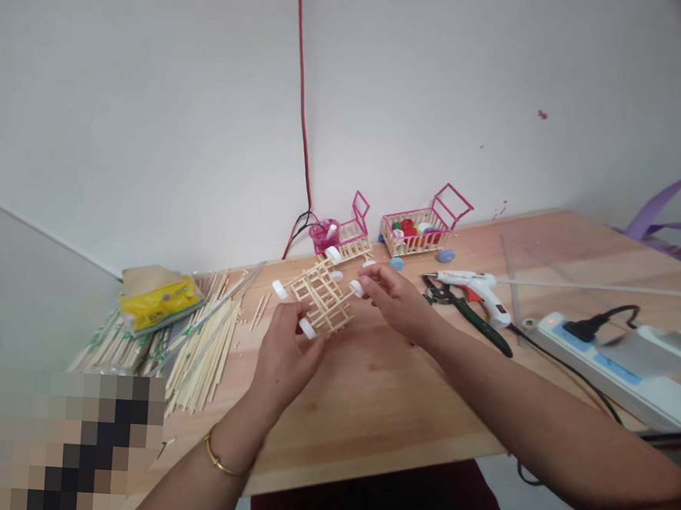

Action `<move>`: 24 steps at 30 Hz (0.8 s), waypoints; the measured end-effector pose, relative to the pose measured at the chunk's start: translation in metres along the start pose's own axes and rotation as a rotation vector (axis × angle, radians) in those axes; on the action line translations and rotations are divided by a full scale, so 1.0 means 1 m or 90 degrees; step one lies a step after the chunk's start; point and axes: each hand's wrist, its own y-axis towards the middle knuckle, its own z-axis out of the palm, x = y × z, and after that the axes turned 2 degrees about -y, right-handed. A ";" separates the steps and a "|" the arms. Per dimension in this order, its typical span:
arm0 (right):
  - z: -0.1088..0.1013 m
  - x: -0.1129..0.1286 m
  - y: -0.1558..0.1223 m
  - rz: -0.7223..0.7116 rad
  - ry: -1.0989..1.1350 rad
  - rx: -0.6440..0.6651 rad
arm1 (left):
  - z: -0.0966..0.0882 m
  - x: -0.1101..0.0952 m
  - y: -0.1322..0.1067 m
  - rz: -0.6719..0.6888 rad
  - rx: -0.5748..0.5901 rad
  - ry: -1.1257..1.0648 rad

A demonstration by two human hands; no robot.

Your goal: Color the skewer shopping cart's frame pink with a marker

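- Stick frame (323,296), with white caps at its corners like wheels, sits between the two hands over the middle of the surface (342,417) — whether its lower edge touches down, I cannot tell.
- Left hand (289,352): fingers and thumb closed on the near left side of the frame, beside the lower cap (307,328).
- Right hand (396,298): thumb and forefinger pinching the white cap (356,288) at the frame's right corner.
- Step in hand, as I judge it: seating or straightening that cap on its stick end.
- Next move calls for a steady left hold and light right pressure — the thin sticks look easy to skew.
- Glue gun (480,287) lies to the right, apart from both hands, should the joint need fixing.
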 end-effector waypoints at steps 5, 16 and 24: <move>0.002 -0.001 -0.003 0.000 0.014 0.036 | 0.001 0.003 0.002 0.008 0.003 0.014; 0.005 -0.001 -0.005 -0.015 0.050 0.074 | 0.002 0.005 0.003 0.014 0.000 0.041; 0.005 0.003 -0.006 -0.007 0.027 0.073 | 0.005 0.007 0.003 -0.009 -0.001 0.019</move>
